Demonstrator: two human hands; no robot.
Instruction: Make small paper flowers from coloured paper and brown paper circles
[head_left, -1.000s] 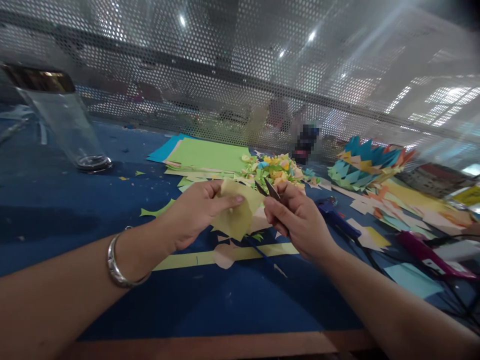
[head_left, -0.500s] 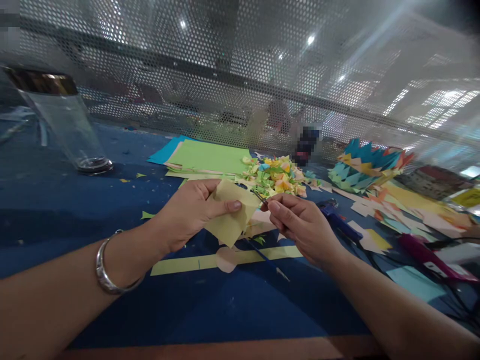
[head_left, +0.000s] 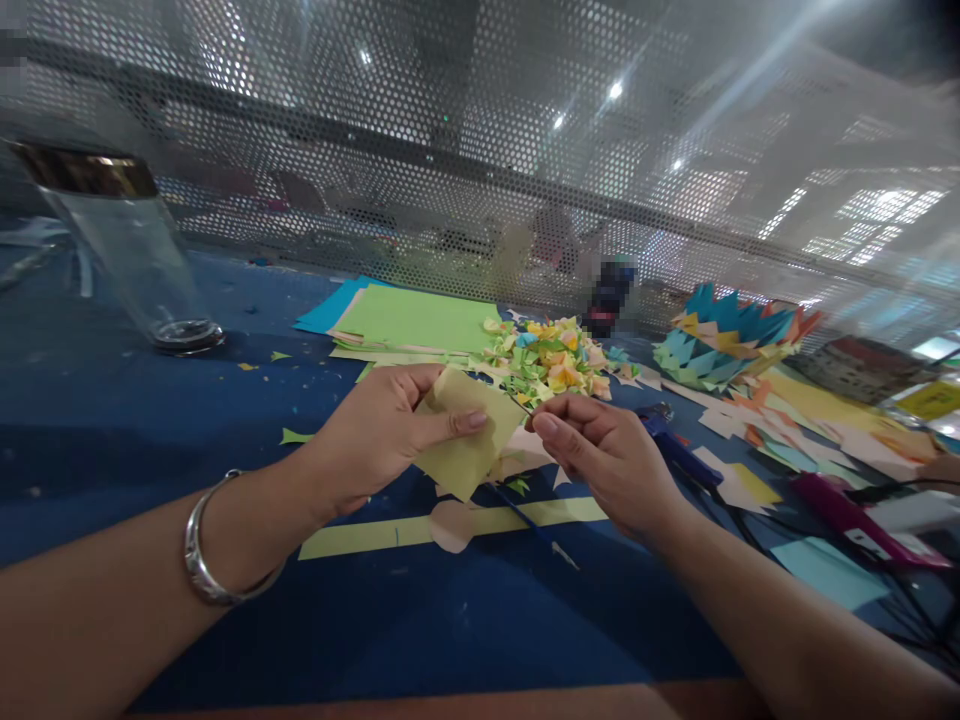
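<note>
In the head view my left hand (head_left: 386, 425) pinches a pale yellow square of paper (head_left: 465, 440), thumb across its face. A silver bangle circles that wrist. My right hand (head_left: 600, 450) is closed on a thin dark metal tool (head_left: 523, 403), mostly hidden by the fingers. Its tip reaches the paper's right edge; whether they touch I cannot tell. Below the paper lie a long yellow paper strip (head_left: 352, 536), a round pale pink paper (head_left: 452, 526) and a thin blue stick (head_left: 529, 518) with a whitish end. Folded paper flowers (head_left: 562, 360) are heaped just behind.
Green sheets (head_left: 427, 318) lie stacked at the back. At left stands a glass bottle (head_left: 139, 260). To the right are a blue glue gun (head_left: 675, 447), a magenta device (head_left: 855, 515) with cables, a spiky paper ring (head_left: 720, 345) and paper scraps. Perforated metal panelling (head_left: 465, 150) rises behind.
The yellow paper and both hands sit slightly lower in view, and the tool shows less beyond my right fingers. Both hands keep their holds.
</note>
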